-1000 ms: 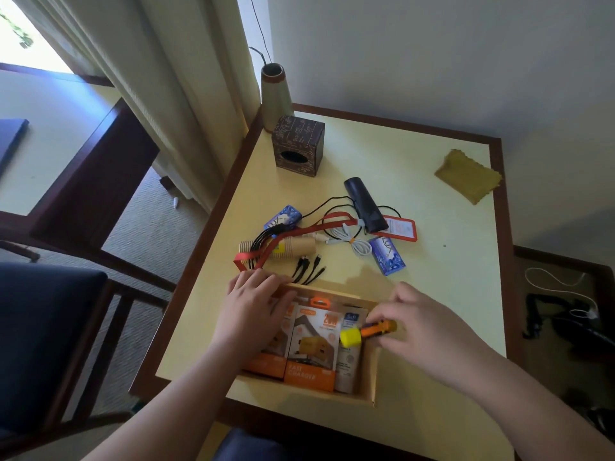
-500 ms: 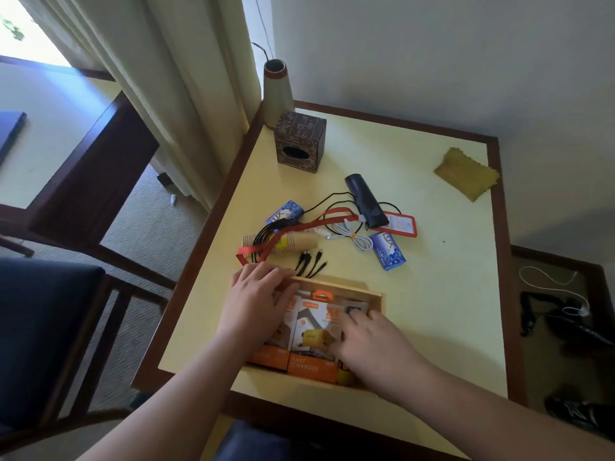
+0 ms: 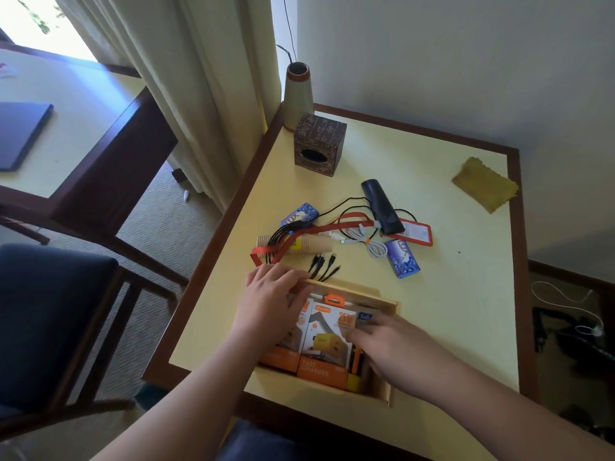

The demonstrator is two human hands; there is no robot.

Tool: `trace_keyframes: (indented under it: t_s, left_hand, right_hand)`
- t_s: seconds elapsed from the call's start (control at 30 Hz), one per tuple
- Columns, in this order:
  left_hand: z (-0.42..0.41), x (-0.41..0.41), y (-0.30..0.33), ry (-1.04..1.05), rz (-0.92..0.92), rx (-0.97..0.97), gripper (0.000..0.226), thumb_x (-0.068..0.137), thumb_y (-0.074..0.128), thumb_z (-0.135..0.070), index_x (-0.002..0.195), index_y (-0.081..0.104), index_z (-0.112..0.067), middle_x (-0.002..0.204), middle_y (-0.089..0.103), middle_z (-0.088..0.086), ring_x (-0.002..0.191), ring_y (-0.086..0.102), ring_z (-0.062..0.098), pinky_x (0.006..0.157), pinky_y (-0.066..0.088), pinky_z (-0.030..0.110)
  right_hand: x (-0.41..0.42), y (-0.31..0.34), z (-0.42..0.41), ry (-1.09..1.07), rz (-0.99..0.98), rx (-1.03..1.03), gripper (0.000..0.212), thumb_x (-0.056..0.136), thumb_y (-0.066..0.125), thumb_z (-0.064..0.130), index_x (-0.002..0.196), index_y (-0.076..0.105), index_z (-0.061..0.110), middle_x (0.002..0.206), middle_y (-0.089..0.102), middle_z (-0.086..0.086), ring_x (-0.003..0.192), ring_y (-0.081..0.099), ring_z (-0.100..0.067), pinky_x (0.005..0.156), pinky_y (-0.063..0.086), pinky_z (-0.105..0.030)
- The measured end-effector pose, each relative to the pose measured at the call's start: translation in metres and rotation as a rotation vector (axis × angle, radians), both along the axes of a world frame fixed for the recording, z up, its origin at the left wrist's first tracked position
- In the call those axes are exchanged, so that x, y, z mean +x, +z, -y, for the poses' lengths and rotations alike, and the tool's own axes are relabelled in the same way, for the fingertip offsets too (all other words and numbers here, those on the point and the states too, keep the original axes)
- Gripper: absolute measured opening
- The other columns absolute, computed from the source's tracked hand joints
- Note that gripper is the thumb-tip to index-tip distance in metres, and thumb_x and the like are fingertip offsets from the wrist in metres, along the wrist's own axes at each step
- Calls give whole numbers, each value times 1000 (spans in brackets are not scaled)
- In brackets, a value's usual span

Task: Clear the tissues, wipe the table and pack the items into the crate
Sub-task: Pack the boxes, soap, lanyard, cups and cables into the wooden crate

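A shallow wooden crate (image 3: 387, 395) sits at the table's front edge. Inside it lie two orange charger boxes (image 3: 324, 347), a pale packet and an orange-and-yellow torch (image 3: 354, 372) along the right side. My left hand (image 3: 269, 294) rests flat on the crate's far left corner and the left box. My right hand (image 3: 399, 354) reaches over the right half, straight fingers touching the packet and the box, holding nothing. Behind the crate lie paper cups (image 3: 309, 245), a red lanyard (image 3: 412, 231), a black cable (image 3: 324, 266), a white cable (image 3: 369, 243), a black case (image 3: 381, 207) and two blue soap packs (image 3: 402, 259).
A yellow cloth (image 3: 484, 185) lies at the table's far right. A dark tissue box (image 3: 319, 141) and a cone vase (image 3: 298, 91) stand at the far left corner. A dark chair (image 3: 50, 314) stands left of the table, and cables lie on the floor at the right.
My right hand carried the torch into the crate's right side and let it go; now its fingers lie on the packed boxes. My left hand stayed on the crate corner.
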State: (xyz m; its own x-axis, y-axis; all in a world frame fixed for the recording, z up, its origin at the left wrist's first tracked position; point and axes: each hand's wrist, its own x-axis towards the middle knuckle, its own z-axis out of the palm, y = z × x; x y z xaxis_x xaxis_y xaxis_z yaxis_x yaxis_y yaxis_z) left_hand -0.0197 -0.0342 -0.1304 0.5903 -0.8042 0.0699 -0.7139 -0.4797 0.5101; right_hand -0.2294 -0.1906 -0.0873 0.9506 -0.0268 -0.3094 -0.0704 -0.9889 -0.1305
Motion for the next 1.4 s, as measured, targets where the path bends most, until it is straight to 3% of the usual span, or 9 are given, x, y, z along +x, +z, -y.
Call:
trace_keyframes:
  t_s: [0.17,0.37,0.47,0.53,0.63,0.73,0.83,0.93,1.4]
  left_hand:
    - [1,-1,0,6,2,-17,24,100,60,-52,120,67,-39,114,63,-20,115,51,13,111,32,35]
    - [0,-1,1,7,0,-3,26,100,59,-52,121,67,-39,116,63,-20,118,51,13,111,32,36]
    - [0,-1,1,9,4,-18,25,100,60,-51,120,68,-38,114,64,-19,116,52,14,111,35,39]
    - [0,-1,0,8,7,-23,24,100,60,-51,119,68,-38,114,63,-19,115,52,14,111,35,39]
    - [0,-1,1,6,17,-24,24,100,61,-50,119,68,-38,113,64,-19,115,52,13,110,36,38]
    - [0,-2,2,3,19,-35,24,100,61,-49,119,68,-36,113,64,-18,115,52,12,110,36,37]
    - [0,-1,1,0,23,-44,24,100,62,-49,119,68,-37,114,64,-19,115,52,12,110,35,36]
    - [0,-1,1,-1,26,-48,24,101,61,-49,119,69,-36,113,64,-19,114,53,12,110,36,35]
    - [-1,-1,7,-4,-3,-34,29,103,54,-53,125,67,-39,119,64,-17,119,52,10,112,32,32]
  right_hand:
    - [4,-2,-2,19,-72,-47,57,91,66,29,145,51,25,148,59,-5,137,52,-29,123,27,-45]
    - [11,7,-2,-31,-130,22,57,88,70,36,142,54,28,146,59,2,136,52,-24,121,30,-40]
    - [17,19,3,-100,-78,147,28,98,60,45,120,65,29,119,68,8,108,61,-15,92,49,-29]
    - [26,29,12,-181,-39,239,29,104,47,49,95,64,27,89,64,14,80,59,-7,67,46,-20]
    - [49,32,38,-431,197,329,27,104,49,47,92,66,31,74,62,17,65,60,1,57,54,-22]
    - [86,19,70,-627,269,361,13,102,59,36,100,70,29,84,67,16,73,63,-2,64,59,-30]
    - [121,-2,90,-669,190,338,18,99,64,29,114,74,26,102,71,9,86,66,-8,76,60,-36]
    - [146,-22,92,-631,115,270,19,97,66,28,115,73,26,110,69,8,84,63,-9,67,53,-29]
    - [179,-49,99,-577,39,105,21,92,67,20,112,64,26,109,66,1,96,58,-22,75,52,-37]
